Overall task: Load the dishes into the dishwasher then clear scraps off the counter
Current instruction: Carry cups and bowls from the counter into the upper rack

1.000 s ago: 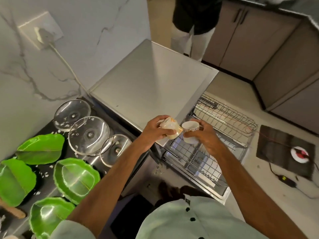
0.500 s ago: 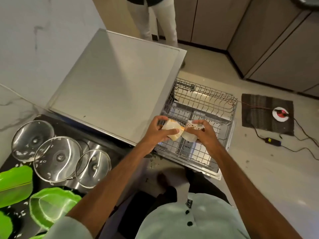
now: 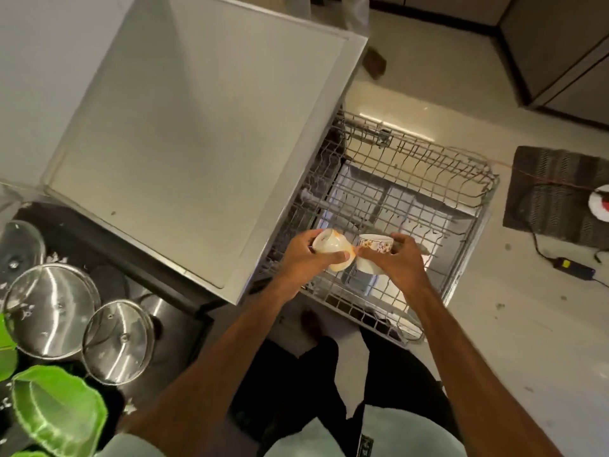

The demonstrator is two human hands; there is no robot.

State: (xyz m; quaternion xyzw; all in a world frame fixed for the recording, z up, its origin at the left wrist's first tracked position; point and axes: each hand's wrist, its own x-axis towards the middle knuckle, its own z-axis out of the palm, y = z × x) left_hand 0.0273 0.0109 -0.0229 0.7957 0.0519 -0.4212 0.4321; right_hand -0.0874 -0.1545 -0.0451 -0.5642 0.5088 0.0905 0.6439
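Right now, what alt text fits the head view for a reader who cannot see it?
A person holds two cups over the pulled-out dishwasher rack: the left hand grips a tilted cream cup, the right hand a floral cup. Steel lids and green dishes sit on the counter at left.

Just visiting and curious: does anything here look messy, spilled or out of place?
Yes. Small white scraps lie scattered on the dark counter around the steel lids and green plates, like spilled food. The cream cup and floral cup held over the dishwasher rack look intact.
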